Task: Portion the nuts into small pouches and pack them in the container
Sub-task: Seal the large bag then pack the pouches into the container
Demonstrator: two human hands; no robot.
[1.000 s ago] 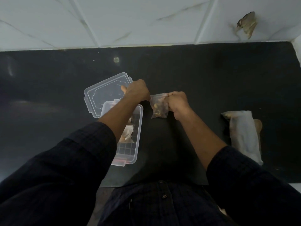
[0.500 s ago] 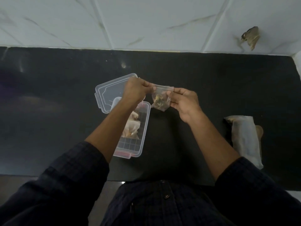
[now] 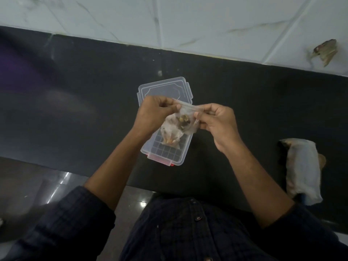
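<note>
- 2 hands hold 1 small pouch (image 3: pixel 185 119) of nuts above the container (image 3: pixel 167 146): the left hand (image 3: pixel 156 112) pinches its top at 9 o'clock, the right hand (image 3: pixel 214 119) at 3 o'clock.
- A second ago the pouch hung just right of the container; now it is over it, so dropping in looks near.
- The lid (image 3: pixel 163 88) lies at 12 o'clock; bare counter (image 3: pixel 75 110) stretches toward 9 o'clock, and a folded bag (image 3: pixel 301 170) sits well apart at 4 o'clock.
</note>
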